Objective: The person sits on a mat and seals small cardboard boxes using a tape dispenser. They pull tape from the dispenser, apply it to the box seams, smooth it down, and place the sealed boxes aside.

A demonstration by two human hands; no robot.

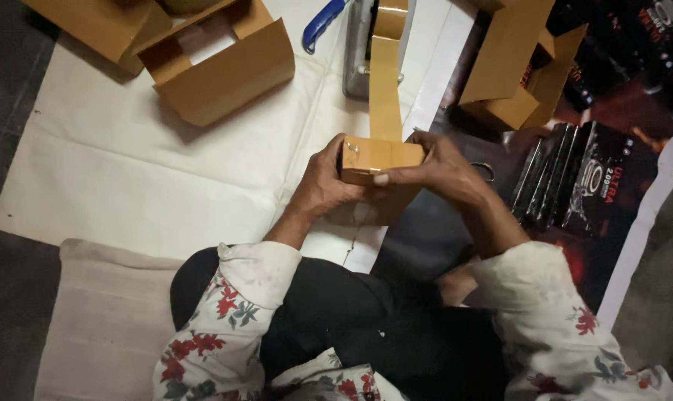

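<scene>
A small brown cardboard box (372,157) is held in front of me, gripped from both sides. My left hand (323,182) clasps its left end and my right hand (439,169) wraps its right end, thumb across the front. A strip of brown packing tape (385,82) runs from the box top up to a tape dispenser (362,52) at the far edge. My sleeves are white with red flowers.
An open cardboard box (218,63) lies at the upper left on a white sheet (128,163). More brown boxes (511,70) sit at the upper right. Dark flat packs (574,182) stand stacked at the right. A blue-handled tool (320,24) lies near the dispenser.
</scene>
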